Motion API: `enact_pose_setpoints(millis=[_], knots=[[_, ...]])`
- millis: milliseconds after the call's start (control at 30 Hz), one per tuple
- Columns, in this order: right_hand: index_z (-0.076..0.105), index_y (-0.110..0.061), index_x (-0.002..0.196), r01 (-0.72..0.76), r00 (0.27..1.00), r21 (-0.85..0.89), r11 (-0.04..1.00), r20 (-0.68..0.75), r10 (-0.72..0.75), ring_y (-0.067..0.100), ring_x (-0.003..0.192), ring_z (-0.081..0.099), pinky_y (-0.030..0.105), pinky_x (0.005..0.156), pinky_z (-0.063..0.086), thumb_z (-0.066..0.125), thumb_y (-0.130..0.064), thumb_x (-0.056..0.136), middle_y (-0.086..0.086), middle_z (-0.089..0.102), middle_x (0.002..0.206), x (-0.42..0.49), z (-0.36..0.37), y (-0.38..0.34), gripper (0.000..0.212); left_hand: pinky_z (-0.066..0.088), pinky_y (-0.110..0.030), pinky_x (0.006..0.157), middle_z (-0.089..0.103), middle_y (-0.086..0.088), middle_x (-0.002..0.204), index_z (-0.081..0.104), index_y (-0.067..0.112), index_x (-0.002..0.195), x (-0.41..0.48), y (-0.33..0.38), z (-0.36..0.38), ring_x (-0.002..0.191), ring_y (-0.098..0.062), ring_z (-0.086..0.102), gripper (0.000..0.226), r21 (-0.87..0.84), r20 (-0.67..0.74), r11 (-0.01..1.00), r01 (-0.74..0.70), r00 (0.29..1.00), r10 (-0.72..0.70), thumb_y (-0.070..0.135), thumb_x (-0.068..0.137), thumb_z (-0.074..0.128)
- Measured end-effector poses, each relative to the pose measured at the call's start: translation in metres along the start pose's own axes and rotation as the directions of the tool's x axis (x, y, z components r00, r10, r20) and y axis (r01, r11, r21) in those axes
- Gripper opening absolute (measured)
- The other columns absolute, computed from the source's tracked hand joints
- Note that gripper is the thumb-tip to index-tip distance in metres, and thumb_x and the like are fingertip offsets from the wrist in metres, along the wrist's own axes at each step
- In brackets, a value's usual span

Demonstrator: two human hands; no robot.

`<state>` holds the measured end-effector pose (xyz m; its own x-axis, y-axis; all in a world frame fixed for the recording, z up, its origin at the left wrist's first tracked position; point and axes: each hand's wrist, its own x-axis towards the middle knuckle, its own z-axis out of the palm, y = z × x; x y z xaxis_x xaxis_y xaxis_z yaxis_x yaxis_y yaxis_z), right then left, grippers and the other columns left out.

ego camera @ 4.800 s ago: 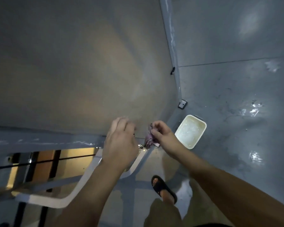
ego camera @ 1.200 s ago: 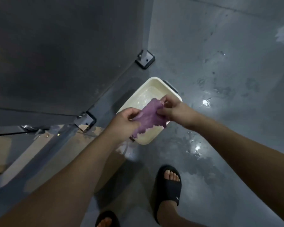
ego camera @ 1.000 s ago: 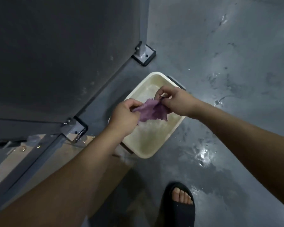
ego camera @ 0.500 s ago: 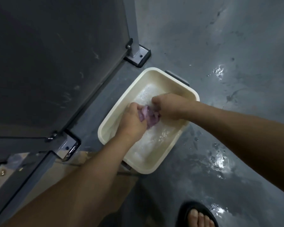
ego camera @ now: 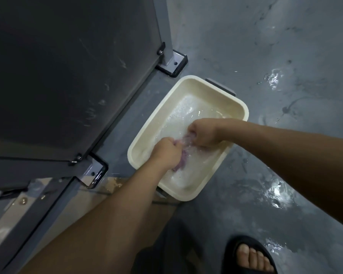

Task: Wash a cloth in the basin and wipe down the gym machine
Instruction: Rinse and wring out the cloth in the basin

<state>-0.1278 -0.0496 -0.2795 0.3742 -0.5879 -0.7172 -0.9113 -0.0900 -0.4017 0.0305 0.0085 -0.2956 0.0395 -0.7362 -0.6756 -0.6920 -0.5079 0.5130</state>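
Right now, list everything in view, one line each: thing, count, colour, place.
basin: 1, cream, on the floor, holding soapy water
cloth: 1, purple, in the basin's water, between both hands
machine panel: 1, dark grey, left
base brackets: 2, metal, at the panel's corners
floor: grey, wet patches on the right
sandal: 1, black, bottom right, on a foot
left hand: 1, gripping the cloth
right hand: 1, gripping the cloth

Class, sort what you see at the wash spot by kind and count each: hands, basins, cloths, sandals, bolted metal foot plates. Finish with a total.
Hands: 2, left hand and right hand
Basins: 1, cream basin
Cloths: 1, purple cloth
Sandals: 1, black sandal
Foot plates: 2, far foot plate, near foot plate
Total: 7
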Motion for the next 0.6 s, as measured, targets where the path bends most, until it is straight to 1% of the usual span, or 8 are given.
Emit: enact_pose_setpoints(millis=[67, 200, 267, 333, 400, 467, 533, 600], knots=[[0.053, -0.021, 0.078, -0.023, 1.0, 0.007, 1.0, 0.009, 0.023, 0.023, 0.077, 0.054, 0.03, 0.07, 0.039, 0.06, -0.034, 0.1, -0.001, 0.058, 0.079, -0.005, 0.002, -0.001, 0.027, 0.056, -0.037, 0.082, 0.066, -0.011, 0.071, 0.053, 0.015, 0.071, -0.005, 0.002, 0.001, 0.081, -0.035, 0.068, 0.037, 0.03, 0.014, 0.999, 0.018, 1.0, -0.019, 0.032, 0.104, 0.048], [0.054, -0.019, 0.078, -0.079, 0.996, -0.002, 0.997, 0.052, 0.079, 0.021, 0.071, 0.056, 0.032, 0.066, 0.046, 0.055, -0.012, 0.091, 0.004, 0.062, 0.082, -0.016, 0.016, 0.005, 0.015, 0.041, -0.029, 0.06, 0.056, 0.0, 0.067, 0.046, 0.017, 0.07, -0.016, 0.003, 0.005, 0.067, -0.024, 0.058, 0.037, 0.112, 0.018, 0.994, -0.006, 1.0, 0.004, 0.029, 0.104, 0.048], [0.055, -0.018, 0.077, -0.094, 0.994, 0.039, 0.995, 0.052, 0.091, 0.022, 0.069, 0.056, 0.032, 0.065, 0.047, 0.055, -0.009, 0.089, 0.004, 0.062, 0.078, -0.024, 0.022, 0.007, 0.015, 0.043, -0.029, 0.061, 0.059, -0.003, 0.072, 0.047, 0.014, 0.075, -0.019, -0.003, 0.01, 0.07, -0.025, 0.06, 0.031, 0.112, 0.037, 0.993, -0.022, 0.999, 0.018, 0.027, 0.103, 0.048], [0.057, -0.018, 0.077, -0.097, 0.993, 0.103, 0.99, 0.074, 0.09, 0.021, 0.068, 0.059, 0.031, 0.062, 0.048, 0.054, -0.004, 0.087, 0.002, 0.065, 0.074, -0.031, 0.028, 0.007, 0.018, 0.051, -0.03, 0.063, 0.063, -0.007, 0.074, 0.052, 0.012, 0.08, -0.025, -0.008, 0.015, 0.07, -0.031, 0.064, 0.029, 0.06, 0.06, 0.998, -0.007, 0.998, 0.003, 0.027, 0.104, 0.047], [0.064, -0.019, 0.082, -0.081, 0.993, 0.161, 0.984, 0.093, 0.067, 0.021, 0.073, 0.062, 0.031, 0.067, 0.05, 0.054, -0.009, 0.092, 0.001, 0.07, 0.078, -0.038, 0.033, 0.007, 0.017, 0.057, -0.03, 0.056, 0.068, -0.006, 0.067, 0.058, 0.015, 0.08, -0.032, -0.013, 0.021, 0.058, -0.03, 0.067, 0.031, -0.01, 0.069, 1.0, 0.003, 0.998, -0.002, 0.027, 0.105, 0.046], [0.069, -0.019, 0.088, -0.058, 0.997, 0.23, 0.971, 0.057, 0.046, 0.021, 0.082, 0.062, 0.033, 0.076, 0.05, 0.054, -0.022, 0.1, -0.001, 0.071, 0.087, -0.042, 0.04, 0.009, 0.019, 0.048, -0.022, 0.045, 0.065, 0.0, 0.066, 0.06, 0.017, 0.089, -0.041, -0.014, 0.026, 0.05, -0.02, 0.062, 0.025, -0.045, 0.057, 0.999, 0.001, 0.998, 0.002, 0.027, 0.107, 0.045], [0.072, -0.017, 0.09, -0.073, 0.997, 0.355, 0.932, 0.02, 0.071, 0.022, 0.081, 0.063, 0.035, 0.075, 0.053, 0.051, -0.02, 0.102, 0.0, 0.071, 0.087, -0.046, 0.045, 0.01, 0.025, 0.053, -0.027, 0.052, 0.067, 0.001, 0.093, 0.057, 0.017, 0.106, -0.044, -0.015, 0.03, 0.071, -0.021, 0.067, 0.015, -0.11, 0.063, 0.994, -0.001, 0.998, 0.008, 0.026, 0.107, 0.045], [0.075, -0.015, 0.093, -0.119, 0.991, 0.473, 0.873, 0.004, 0.133, 0.025, 0.077, 0.066, 0.04, 0.073, 0.058, 0.047, -0.007, 0.099, 0.006, 0.073, 0.086, -0.045, 0.046, 0.013, 0.03, 0.056, -0.034, 0.071, 0.061, 0.003, 0.126, 0.055, 0.018, 0.112, -0.043, -0.015, 0.032, 0.098, -0.024, 0.067, 0.012, -0.128, 0.067, 0.99, -0.055, 0.996, 0.064, 0.019, 0.105, 0.045]])
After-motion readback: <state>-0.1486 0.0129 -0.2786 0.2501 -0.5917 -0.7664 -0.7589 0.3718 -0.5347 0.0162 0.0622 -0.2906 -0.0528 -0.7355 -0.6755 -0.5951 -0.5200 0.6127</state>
